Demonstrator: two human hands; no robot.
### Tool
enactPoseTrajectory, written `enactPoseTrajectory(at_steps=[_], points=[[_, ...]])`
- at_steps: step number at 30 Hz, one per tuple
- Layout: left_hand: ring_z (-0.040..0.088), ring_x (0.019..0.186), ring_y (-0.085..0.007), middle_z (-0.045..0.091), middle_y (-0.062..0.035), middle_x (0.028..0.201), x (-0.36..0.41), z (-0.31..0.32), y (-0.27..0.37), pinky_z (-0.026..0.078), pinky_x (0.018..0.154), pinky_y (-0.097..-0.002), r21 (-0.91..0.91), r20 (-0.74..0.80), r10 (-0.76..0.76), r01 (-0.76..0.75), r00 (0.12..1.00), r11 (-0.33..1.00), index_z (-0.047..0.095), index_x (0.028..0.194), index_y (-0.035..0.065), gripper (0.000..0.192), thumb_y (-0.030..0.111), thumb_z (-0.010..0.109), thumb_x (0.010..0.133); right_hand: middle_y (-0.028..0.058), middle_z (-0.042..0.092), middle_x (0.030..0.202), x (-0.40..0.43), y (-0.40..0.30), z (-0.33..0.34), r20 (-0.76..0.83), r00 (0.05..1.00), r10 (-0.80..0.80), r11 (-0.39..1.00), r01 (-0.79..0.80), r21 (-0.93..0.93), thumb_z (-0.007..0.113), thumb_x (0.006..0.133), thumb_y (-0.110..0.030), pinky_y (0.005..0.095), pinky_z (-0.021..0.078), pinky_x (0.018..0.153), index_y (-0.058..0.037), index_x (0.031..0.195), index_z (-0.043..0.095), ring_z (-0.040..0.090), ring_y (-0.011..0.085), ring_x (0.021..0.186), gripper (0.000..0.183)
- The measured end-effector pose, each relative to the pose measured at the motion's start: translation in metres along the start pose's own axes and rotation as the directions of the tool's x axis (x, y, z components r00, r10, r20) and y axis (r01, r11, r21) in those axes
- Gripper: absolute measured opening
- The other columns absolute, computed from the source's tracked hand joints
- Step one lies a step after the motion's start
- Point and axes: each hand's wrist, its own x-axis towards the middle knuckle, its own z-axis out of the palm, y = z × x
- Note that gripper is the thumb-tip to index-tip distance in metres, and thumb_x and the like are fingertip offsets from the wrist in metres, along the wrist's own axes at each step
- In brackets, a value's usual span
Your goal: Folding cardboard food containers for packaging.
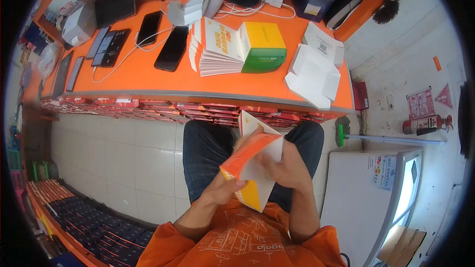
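Note:
A partly folded cardboard box [256, 148], orange and yellow outside and white inside, is held above my lap. My left hand [224, 189] grips its lower left edge, the thumb on the yellow panel. On its right side, my right hand [284, 167] has fingers against the white inner face; some fingertips are hidden by the card. Beyond, on the orange table [137, 81], flat printed cartons [220, 50] lean in a fanned stack against a yellow and green block of cartons [264, 46]. Unfolded white cartons [315, 68] lie to the right, overhanging the table's front edge.
Several phones [171, 50] with white cables lie on the table's left half, near a white label printer [78, 24]. Red boxes [178, 110] are stacked beneath the table. A white chest-like appliance [363, 193] stands at the right, below a fire extinguisher [426, 124].

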Motion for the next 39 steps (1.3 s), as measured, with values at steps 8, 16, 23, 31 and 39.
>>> enactPoseTrajectory(at_steps=[8,16,23,31,39], points=[[0.069,0.089,-0.0342,0.069,-0.0216,0.098,0.129,-0.041,0.082,0.052,0.083,-0.0369,0.876,-0.201,0.588,-0.124,0.783,0.465,0.063,0.114,-0.0058,0.038,0.016,0.075,0.086,0.0078,0.071,0.103,0.114,-0.034,-0.033,-0.219,0.956,-0.195,0.978,0.206,0.03,0.063,0.098,-0.018,0.0299,0.0526,0.08,-0.0004,0.12,0.063,0.068,0.0162,0.087,0.029],[0.07,0.086,-0.0426,0.07,-0.0277,0.091,0.221,-0.115,0.091,0.054,0.078,-0.0454,0.965,-0.257,0.516,0.191,0.817,0.178,0.065,0.112,-0.0072,0.039,0.024,0.069,0.089,0.0142,0.06,0.128,0.247,0.001,-0.102,-0.531,0.775,-0.342,0.938,0.251,-0.238,0.055,0.099,-0.039,0.0428,0.0476,0.1,-0.0061,0.134,0.056,0.061,0.0342,0.113,0.048],[0.055,0.123,-0.0342,0.058,-0.0241,0.13,0.221,-0.128,0.048,0.042,0.102,-0.0483,0.882,-0.079,0.322,0.217,0.943,-0.418,0.056,0.133,0.0013,0.056,0.038,0.061,0.091,0.014,0.053,0.14,0.268,-0.013,-0.052,-0.081,0.986,-0.143,0.647,0.031,-0.762,0.057,0.085,-0.066,0.0535,0.0447,0.102,-0.022,0.138,0.056,0.052,0.0402,0.125,0.069],[0.056,0.116,-0.0363,0.063,-0.0177,0.123,0.233,-0.14,0.014,0.036,0.104,-0.0501,0.974,-0.015,0.187,0.057,0.982,-0.218,0.058,0.127,0.0072,0.047,0.041,0.051,0.095,0.0188,0.061,0.123,0.259,0.021,-0.058,-0.279,0.89,-0.36,0.772,0.117,-0.624,0.058,0.092,-0.053,0.0493,0.0462,0.097,-0.0096,0.124,0.062,0.057,0.0409,0.116,0.054],[0.054,0.112,-0.0398,0.058,-0.0208,0.112,0.2,-0.028,0.032,0.042,0.099,-0.0492,0.938,0.319,0.659,-0.327,0.681,-0.117,0.061,0.112,0.0028,0.032,0.004,0.065,0.08,0.025,0.056,0.127,0.091,0.092,-0.14,-0.873,0.479,-0.089,0.725,-0.57,-0.386,0.077,0.081,-0.024,0.0496,0.0405,0.1,0.0032,0.126,0.056,0.05,0.0418,0.12,0.056]])
